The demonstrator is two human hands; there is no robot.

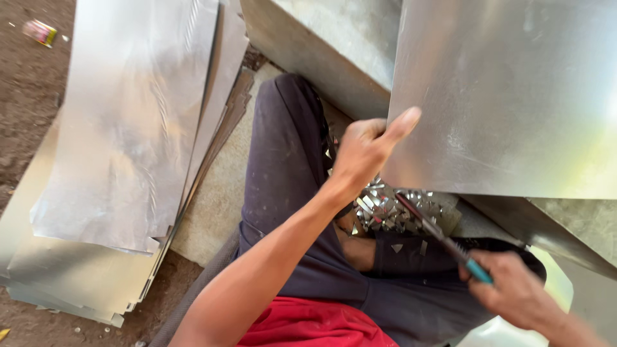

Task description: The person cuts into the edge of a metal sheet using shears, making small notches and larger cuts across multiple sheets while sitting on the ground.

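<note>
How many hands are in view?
2: the left hand grips the edge of the upright metal sheet; the right hand, lower right, holds teal-handled snips.

The large silver sheet of galvanised metal (514,96) pinched in my left hand (363,151) is smooth, with a dull satin sheen and faint scratches. The stack of thin silver metal sheets (128,141) on the ground is glossier and slightly rippled. The small bright metal offcuts (385,209) glint sharply. My right hand (514,292) grips metal snips with teal plastic handles (450,241). My dark trousers (283,167) are matt cloth. The brown earth floor (29,96) is rough.
</note>
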